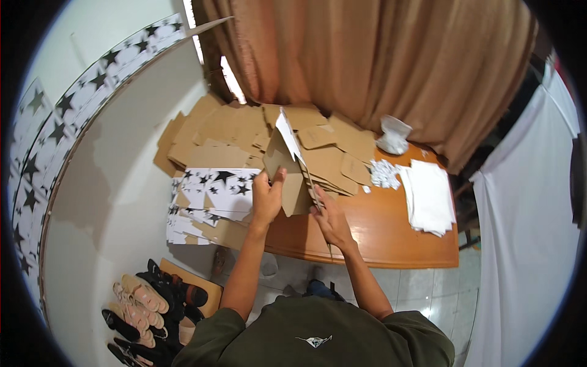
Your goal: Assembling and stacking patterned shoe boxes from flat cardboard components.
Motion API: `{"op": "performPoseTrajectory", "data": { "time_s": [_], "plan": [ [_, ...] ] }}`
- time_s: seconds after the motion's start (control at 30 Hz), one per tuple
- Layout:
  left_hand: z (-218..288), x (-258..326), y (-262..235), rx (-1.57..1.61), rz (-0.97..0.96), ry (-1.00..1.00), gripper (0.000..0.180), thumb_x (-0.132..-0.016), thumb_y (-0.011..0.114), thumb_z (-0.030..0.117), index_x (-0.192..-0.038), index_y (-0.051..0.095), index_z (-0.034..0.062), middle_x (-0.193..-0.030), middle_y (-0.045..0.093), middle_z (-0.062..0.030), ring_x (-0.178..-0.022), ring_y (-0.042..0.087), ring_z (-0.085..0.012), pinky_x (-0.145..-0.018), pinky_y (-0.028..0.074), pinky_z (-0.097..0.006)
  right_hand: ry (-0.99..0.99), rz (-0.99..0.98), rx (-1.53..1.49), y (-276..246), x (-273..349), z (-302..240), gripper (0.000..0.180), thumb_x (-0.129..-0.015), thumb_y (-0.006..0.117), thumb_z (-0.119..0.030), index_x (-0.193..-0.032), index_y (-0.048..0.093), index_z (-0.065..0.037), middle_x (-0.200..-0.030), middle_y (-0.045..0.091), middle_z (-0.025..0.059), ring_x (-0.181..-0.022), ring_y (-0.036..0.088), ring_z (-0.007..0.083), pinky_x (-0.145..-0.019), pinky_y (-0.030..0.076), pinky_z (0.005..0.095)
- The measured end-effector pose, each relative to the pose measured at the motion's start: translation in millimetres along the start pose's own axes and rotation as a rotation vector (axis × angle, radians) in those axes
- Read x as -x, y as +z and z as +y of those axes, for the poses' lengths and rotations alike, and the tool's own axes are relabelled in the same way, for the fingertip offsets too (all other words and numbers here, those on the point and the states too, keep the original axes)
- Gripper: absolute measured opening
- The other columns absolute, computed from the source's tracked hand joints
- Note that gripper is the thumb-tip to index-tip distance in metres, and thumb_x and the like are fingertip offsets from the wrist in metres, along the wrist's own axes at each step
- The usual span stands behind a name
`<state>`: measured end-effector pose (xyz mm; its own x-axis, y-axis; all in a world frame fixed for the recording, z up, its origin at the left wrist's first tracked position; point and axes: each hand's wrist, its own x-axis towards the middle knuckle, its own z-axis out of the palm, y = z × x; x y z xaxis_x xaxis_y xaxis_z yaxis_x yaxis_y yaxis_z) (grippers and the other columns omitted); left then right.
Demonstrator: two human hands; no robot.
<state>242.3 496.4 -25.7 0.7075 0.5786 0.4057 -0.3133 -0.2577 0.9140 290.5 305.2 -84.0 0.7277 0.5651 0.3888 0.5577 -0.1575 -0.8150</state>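
Over the near edge of the table I hold a folded cardboard piece (295, 194), tilted up, with brown faces toward me and a white patch near its top. My left hand (267, 199) grips its left part, thumb up along the brown face. My right hand (331, 218) is closed on its right edge, which is seen almost side-on; part of those fingers is hidden behind it. Left of my left hand lies a stack of white sheets with black stars (220, 183). Flat brown cardboard pieces (217, 128) are piled behind the held piece.
On the wooden table (379, 226), to the right, are a pile of small white pieces (385, 174), a plastic bag (394, 136) and folded white cloths (428, 199). A brown curtain (367, 55) hangs behind. Shoes (150, 303) sit at lower left; white fabric (523, 214) hangs right.
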Motion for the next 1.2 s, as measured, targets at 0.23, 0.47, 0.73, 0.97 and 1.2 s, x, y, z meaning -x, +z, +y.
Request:
{"op": "performPoseTrajectory", "data": {
  "time_s": [0.23,0.47,0.73,0.97,1.2],
  "plan": [
    [9,16,79,-0.036,-0.228,-0.040,0.030,-0.101,0.064,0.023,-0.107,0.064,-0.0059,-0.085,0.070,-0.0094,-0.078,0.060,-0.0126,-0.069,0.051,-0.033,0.255,0.258,0.203,-136,54,15,0.027,-0.103,0.053,-0.021,-0.099,0.063,0.004,-0.087,0.065,0.0259,-0.081,0.063,0.0412,-0.073,0.049,0.0460],
    [20,44,168,-0.372,-0.480,0.081,0.032,-0.100,0.060,0.019,-0.122,0.062,-0.0032,-0.106,0.072,-0.0239,-0.094,0.072,-0.0320,-0.084,0.054,-0.040,0.363,0.617,-0.158,-256,98,76,0.041,-0.105,0.054,-0.031,-0.089,0.062,0.006,-0.072,0.059,0.0039,-0.069,0.052,0.0124,-0.063,0.042,0.0335],
    [41,70,265,-0.068,-0.529,-0.177,0.035,-0.101,0.059,0.017,-0.128,0.060,-0.0043,-0.114,0.069,-0.0097,-0.101,0.061,-0.0154,-0.091,0.049,-0.032,0.447,0.567,-0.540,-330,135,116,0.033,-0.105,0.055,-0.028,-0.093,0.066,0.001,-0.078,0.058,-0.0041,-0.072,0.048,0.0041,-0.064,0.041,0.0239],
    [35,93,297,-0.393,-0.374,0.079,0.037,-0.098,0.057,0.015,-0.130,0.058,-0.0029,-0.106,0.071,-0.0268,-0.097,0.071,-0.0384,-0.084,0.053,-0.044,0.440,0.457,-0.433,-346,134,136,0.033,-0.104,0.059,-0.026,-0.093,0.067,0.004,-0.076,0.058,-0.0020,-0.071,0.051,0.0066,-0.064,0.043,0.0266],
    [44,122,315,-0.949,-0.502,-0.082,0.055,-0.100,0.051,0.016,-0.152,0.038,0.0058,-0.106,0.067,-0.0296,-0.095,0.064,-0.0502,-0.082,0.052,-0.055,0.300,0.508,-0.058,-336,108,130,0.035,-0.102,0.060,-0.024,-0.088,0.064,0.007,-0.074,0.060,0.0125,-0.064,0.052,0.0173,-0.061,0.044,0.0341]
  ]
}}
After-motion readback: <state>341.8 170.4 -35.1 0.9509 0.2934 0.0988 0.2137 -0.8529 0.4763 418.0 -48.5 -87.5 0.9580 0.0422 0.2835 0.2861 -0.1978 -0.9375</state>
